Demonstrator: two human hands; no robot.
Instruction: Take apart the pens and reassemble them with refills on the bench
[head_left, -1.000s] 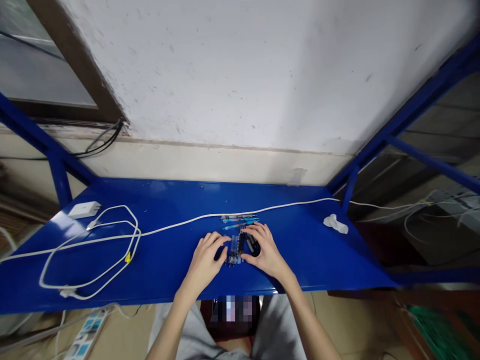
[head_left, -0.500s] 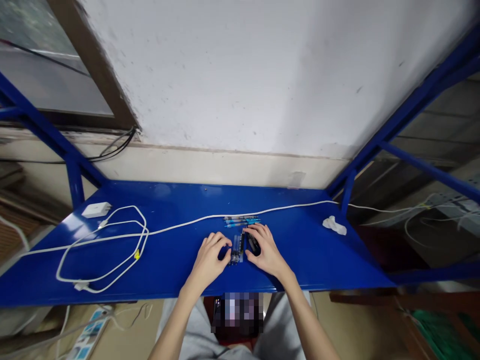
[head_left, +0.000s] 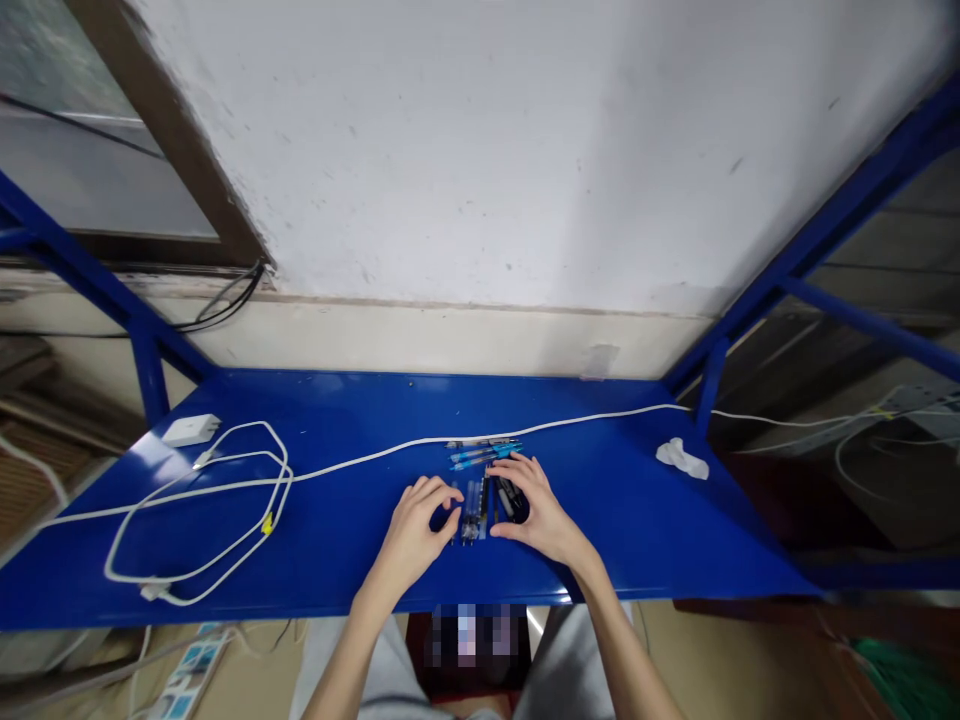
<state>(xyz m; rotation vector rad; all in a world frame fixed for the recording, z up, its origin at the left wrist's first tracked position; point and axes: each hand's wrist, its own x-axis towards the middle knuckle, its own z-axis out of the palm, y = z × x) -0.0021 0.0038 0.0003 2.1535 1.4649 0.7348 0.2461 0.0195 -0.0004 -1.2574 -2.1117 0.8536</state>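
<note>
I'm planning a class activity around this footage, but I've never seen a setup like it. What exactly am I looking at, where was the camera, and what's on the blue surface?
There is no machine here. This single view comes from a camera worn on a person's head, looking forward and down, so the forearms are the wearer's own. The bare left hand and right hand curve over a small group of pens on a blue metal bench. Clear-bodied pens lie by the left hand, and dark pens lie under the right. Blue pens lie just beyond. It is hard to tell whether either hand is holding anything. Farther left is a white charger with a white cable, and to the right lies a crumpled white cloth.
</note>
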